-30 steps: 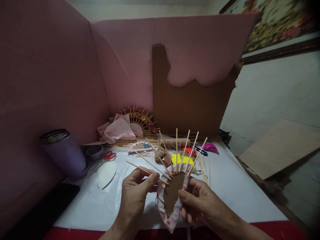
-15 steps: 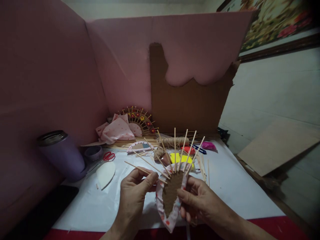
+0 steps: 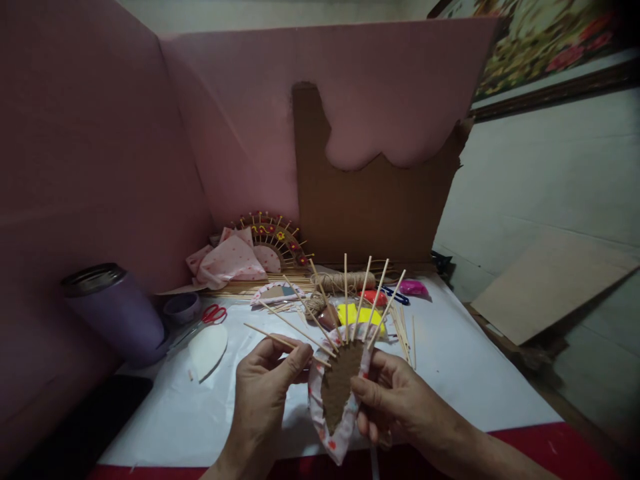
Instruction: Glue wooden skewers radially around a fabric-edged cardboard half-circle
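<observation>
A leaf-shaped cardboard piece (image 3: pixel 341 387), its edge wrapped in pink patterned fabric, is held up over the table with its point downward. Several thin wooden sticks (image 3: pixel 367 287) fan out from its upper rim. My right hand (image 3: pixel 395 393) grips the piece by its right edge, thumb on the cardboard face. Between thumb and forefinger, my left hand (image 3: pixel 273 380) pinches the lowest stick (image 3: pixel 260 331) on the left, whose inner end lies over the cardboard's upper left edge. The fingers behind the piece are partly hidden.
Left on the white-covered table (image 3: pixel 480 373) are a purple tumbler (image 3: pixel 117 317), red-handled scissors (image 3: pixel 214 314) and a white leaf-shaped piece (image 3: pixel 209 350). Behind stand twine (image 3: pixel 345 281), a yellow packet (image 3: pixel 360 317), pink fabric (image 3: pixel 230 260) and a decorated fan (image 3: pixel 280 240). Pink-covered panels (image 3: pixel 240 120) enclose the back and left.
The whole view has shifted slightly, so everything sits a little further left. Both hands keep the same grip on the piece and the stick.
</observation>
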A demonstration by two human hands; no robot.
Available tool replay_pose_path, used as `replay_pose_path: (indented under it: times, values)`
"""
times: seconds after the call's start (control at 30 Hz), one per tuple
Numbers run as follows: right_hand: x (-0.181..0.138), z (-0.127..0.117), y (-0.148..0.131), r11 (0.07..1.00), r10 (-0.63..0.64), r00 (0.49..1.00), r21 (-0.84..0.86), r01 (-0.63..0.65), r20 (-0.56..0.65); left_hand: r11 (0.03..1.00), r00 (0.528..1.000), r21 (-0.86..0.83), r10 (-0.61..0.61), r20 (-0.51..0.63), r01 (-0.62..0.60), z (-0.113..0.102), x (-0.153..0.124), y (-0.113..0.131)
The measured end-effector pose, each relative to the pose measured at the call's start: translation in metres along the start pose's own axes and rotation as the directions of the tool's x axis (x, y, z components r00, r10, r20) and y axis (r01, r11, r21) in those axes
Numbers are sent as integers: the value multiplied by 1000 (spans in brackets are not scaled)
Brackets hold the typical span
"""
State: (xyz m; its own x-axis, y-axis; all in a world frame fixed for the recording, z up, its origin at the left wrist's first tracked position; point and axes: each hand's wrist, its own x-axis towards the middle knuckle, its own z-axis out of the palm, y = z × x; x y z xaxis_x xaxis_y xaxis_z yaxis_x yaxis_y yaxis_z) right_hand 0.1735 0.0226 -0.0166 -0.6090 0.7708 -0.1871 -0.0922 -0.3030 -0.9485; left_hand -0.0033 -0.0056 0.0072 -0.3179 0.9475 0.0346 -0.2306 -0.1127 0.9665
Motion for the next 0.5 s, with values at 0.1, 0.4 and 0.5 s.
replay_pose_path:
  times: [0.1,0.4,0.5]
  values:
    - [0,0,0,1000,5,1000,5,-5,-7,1000,1000,7,8,5,-8,-1,0,-1]
    - [-1,-1,-1,1000,18,1000,-13,-18,6,999,999,33,19,26,-20,-2,-1,-2]
    - [-1,-1,-1,1000,11,1000,-13,-11,-6,999,999,38,19,29,-20,-3,-1,-3]
